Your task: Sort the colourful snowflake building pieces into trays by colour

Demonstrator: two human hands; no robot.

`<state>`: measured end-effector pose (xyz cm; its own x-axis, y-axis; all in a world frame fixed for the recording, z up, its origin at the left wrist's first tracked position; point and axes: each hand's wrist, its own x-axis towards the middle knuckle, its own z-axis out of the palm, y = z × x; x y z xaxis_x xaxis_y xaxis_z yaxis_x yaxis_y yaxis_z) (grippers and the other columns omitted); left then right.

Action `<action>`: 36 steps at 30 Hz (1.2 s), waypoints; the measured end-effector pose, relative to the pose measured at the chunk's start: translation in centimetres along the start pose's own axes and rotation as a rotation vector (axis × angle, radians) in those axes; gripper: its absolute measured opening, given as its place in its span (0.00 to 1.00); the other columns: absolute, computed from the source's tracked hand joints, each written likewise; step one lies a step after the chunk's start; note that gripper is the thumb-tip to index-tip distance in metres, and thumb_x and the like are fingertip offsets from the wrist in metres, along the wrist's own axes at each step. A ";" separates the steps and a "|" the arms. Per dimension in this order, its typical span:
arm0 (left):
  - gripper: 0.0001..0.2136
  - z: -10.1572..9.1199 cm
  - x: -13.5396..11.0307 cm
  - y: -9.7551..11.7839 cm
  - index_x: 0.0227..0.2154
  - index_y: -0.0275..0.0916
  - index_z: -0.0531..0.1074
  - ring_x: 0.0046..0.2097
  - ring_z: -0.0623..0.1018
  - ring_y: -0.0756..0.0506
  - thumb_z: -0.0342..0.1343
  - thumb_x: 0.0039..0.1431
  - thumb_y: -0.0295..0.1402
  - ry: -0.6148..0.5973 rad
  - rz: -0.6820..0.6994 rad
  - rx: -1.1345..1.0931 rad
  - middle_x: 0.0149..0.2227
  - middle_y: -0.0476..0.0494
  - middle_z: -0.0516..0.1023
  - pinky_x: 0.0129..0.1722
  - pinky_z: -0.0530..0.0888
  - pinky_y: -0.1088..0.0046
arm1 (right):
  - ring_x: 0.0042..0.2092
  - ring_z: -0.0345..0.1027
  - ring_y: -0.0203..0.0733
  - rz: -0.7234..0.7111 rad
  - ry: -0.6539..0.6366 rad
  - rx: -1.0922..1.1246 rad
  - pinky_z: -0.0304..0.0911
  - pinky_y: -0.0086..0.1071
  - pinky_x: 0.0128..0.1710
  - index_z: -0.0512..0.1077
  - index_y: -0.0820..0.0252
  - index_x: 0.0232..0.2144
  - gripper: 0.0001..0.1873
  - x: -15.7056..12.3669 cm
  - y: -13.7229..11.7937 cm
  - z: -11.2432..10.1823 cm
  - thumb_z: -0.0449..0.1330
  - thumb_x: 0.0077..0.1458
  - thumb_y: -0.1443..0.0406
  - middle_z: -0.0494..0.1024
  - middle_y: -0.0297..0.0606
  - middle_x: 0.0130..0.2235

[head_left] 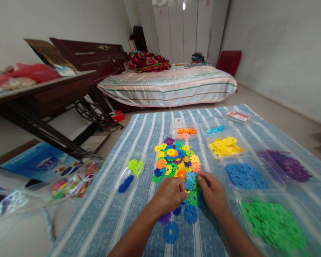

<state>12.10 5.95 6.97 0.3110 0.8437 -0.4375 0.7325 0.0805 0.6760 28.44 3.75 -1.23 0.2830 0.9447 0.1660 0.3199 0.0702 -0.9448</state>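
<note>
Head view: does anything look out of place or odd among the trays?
Yes: the left tray holds lime discs and dark blue discs together, whereas the other trays each appear to hold one colour.

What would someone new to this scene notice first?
The bright pile of many-coloured discs in the middle of the blue striped cloth, with the left hand and right hand touching its near edge. To the right lie discs sorted by colour: yellow discs, blue discs, purple discs and, nearest, green discs. A striped bed stands behind.
</note>
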 end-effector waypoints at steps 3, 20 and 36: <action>0.02 -0.5 0.5 0.1 0.24 0.38 0.66 0.22 0.71 0.52 0.54 0.47 0.30 0.021 0.013 -0.056 0.19 0.55 0.69 0.22 0.62 0.79 | 0.40 0.71 0.44 0.000 -0.002 -0.002 0.64 0.38 0.42 0.76 0.58 0.36 0.15 0.0 0.0 0.0 0.54 0.55 0.57 0.79 0.39 0.37; 0.14 -4.7 11.4 14.1 0.43 0.32 0.70 0.27 0.77 0.53 0.55 0.52 0.24 0.271 0.279 -0.395 0.29 0.48 0.76 0.26 0.71 0.81 | 0.39 0.71 0.44 -0.023 0.010 0.038 0.65 0.37 0.41 0.76 0.58 0.35 0.15 0.0 0.1 0.5 0.54 0.56 0.57 0.78 0.39 0.36; 0.10 -1.7 2.5 3.7 0.27 0.40 0.76 0.36 0.77 0.43 0.56 0.48 0.40 0.057 0.111 0.689 0.31 0.43 0.79 0.32 0.67 0.73 | 0.39 0.70 0.44 -0.013 0.013 0.011 0.65 0.37 0.40 0.76 0.58 0.35 0.14 0.0 -0.3 0.3 0.54 0.56 0.57 0.78 0.39 0.35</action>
<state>14.55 9.21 9.34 0.3880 0.8553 -0.3434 0.9211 -0.3467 0.1770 28.09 3.84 -1.07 0.2902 0.9396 0.1816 0.3137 0.0859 -0.9456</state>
